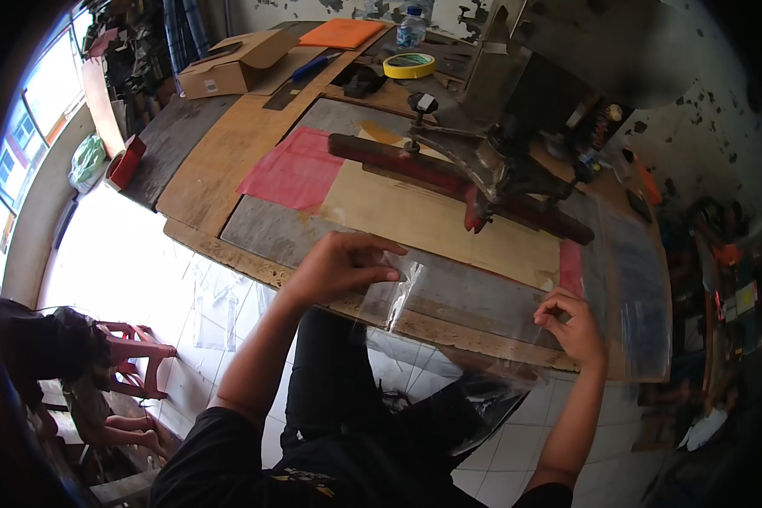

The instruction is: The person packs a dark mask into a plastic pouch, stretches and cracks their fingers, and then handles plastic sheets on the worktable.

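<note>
A clear plastic sheet stretches between my two hands over the front edge of the worktable, its lower part hanging above my lap. My left hand pinches its left side between thumb and fingers. On the other side, the fingers of my right hand are pinched together at its right edge. Just beyond my hands, a cream sheet lies flat on the grey table plate, with pink material showing at its left end. A worn red bar, attached to a metal machine, hangs over the cream sheet.
More clear plastic sheets lie at the table's right end. Farther back are a cardboard box, a yellow tape roll, a water bottle and an orange folder-like item. Another person's legs show at lower left near a red stool.
</note>
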Motion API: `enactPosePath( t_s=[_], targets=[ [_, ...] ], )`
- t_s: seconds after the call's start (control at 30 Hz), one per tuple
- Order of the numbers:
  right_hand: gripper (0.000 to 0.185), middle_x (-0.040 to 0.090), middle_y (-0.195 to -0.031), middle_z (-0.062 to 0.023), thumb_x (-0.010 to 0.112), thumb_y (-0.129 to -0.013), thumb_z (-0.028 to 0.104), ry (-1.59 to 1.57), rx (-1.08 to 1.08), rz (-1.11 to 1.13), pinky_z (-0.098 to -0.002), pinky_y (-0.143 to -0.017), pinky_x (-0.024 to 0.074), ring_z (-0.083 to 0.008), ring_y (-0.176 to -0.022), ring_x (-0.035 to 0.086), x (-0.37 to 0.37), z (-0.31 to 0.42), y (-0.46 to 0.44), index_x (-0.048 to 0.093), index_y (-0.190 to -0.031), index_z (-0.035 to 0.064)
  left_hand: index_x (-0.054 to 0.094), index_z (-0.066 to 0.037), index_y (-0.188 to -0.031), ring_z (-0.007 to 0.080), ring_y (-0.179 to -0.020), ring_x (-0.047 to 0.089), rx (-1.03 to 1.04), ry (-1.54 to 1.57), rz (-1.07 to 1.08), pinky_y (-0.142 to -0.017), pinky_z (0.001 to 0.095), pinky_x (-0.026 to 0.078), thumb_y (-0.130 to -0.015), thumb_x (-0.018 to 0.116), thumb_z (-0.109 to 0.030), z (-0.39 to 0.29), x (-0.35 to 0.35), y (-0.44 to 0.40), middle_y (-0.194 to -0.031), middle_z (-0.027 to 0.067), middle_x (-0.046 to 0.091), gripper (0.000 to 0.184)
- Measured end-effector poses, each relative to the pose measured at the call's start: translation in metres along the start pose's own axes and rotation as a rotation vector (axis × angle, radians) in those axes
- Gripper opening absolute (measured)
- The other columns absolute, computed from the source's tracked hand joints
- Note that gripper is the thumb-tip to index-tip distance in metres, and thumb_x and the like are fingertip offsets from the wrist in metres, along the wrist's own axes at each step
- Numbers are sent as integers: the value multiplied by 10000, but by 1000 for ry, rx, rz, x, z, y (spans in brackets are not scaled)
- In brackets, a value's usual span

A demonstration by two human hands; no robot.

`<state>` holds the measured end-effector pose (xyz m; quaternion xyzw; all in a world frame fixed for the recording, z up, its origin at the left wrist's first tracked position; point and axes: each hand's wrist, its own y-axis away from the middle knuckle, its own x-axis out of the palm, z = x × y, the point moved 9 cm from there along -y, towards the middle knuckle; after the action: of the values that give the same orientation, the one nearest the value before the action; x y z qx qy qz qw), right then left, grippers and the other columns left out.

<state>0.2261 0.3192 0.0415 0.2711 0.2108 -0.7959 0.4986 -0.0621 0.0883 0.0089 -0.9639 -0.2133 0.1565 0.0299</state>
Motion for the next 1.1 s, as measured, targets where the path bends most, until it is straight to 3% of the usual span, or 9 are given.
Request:
enactPosePath(
  t_s=[0.27, 0.33, 0.43, 0.6, 0.7, 0.87, 0.93, 1.1],
  targets=[
    [179, 720, -857, -48, 812, -927, 100, -23, -40, 117, -295, -764, 503, -130, -804, 663, -12, 4, 7, 675, -860, 7, 795, -83, -1199, -2, -700, 529, -4, 32, 9, -650, 213, 451, -882, 888, -186, 3, 3, -2, -763, -76, 606, 346],
    [168, 756, -850, -61, 834, -903, 104, -82, 73, 109, -291, -754, 511, -132, -790, 679, -11, -6, 11, 703, -851, 14, 793, -79, -1201, -2, -711, 537, -2, 33, 22, -658, 213, 458, -889, 882, -183, 2, 4, -2, -775, -69, 621, 341],
    [144, 769, -854, -78, 831, -905, 99, -40, 76, 135, -290, -751, 529, -139, -789, 702, -11, -10, 12, 740, -874, -8, 777, -65, -1224, 4, -732, 549, -9, 40, 36, -666, 218, 465, -935, 838, -168, -2, 5, -1, -818, -44, 655, 312],
    [121, 768, -855, -85, 813, -917, 80, -44, 34, 125, -291, -751, 543, -144, -802, 713, -13, 7, 8, 769, -897, -31, 739, -33, -1263, 64, -915, 697, 58, 74, 57, -806, 261, 562, -1022, 729, -139, -1, 7, -4, -967, 45, 767, 263],
    [113, 770, -857, -94, 805, -921, 70, -20, 52, 127, -292, -748, 544, -147, -800, 716, -16, 12, 8, 773, -902, -36, 747, -49, -1260, 55, -915, 699, 68, 100, 69, -828, 253, 555, -1010, 748, -144, -4, 7, -3, -974, 32, 783, 268],
    [74, 779, -869, -102, 781, -926, 39, 27, 3, 161, -291, -725, 547, -145, -779, 718, -18, 10, 7, 782, -909, -34, 738, -36, -1258, 62, -916, 719, 26, 125, 100, -782, 247, 558, -1010, 749, -145, 3, 8, -3, -969, 35, 782, 272],
    [61, 782, -859, -102, 776, -904, 18, -51, 76, 133, -284, -699, 544, -136, -759, 715, -19, 5, 6, 783, -878, -36, 728, -23, -1264, 63, -929, 724, -8, 111, 115, -762, 248, 558, -1008, 751, -149, 4, 9, -2, -943, 31, 771, 286],
    [71, 779, -830, -103, 800, -866, 16, -24, 73, 106, -274, -683, 535, -124, -745, 705, -19, 10, 0, 778, -834, -43, 738, -14, -1213, 49, -789, 719, 37, 172, 92, -697, 231, 528, -980, 784, -136, -3, 9, 0, -860, 5, 753, 267]
  ],
)
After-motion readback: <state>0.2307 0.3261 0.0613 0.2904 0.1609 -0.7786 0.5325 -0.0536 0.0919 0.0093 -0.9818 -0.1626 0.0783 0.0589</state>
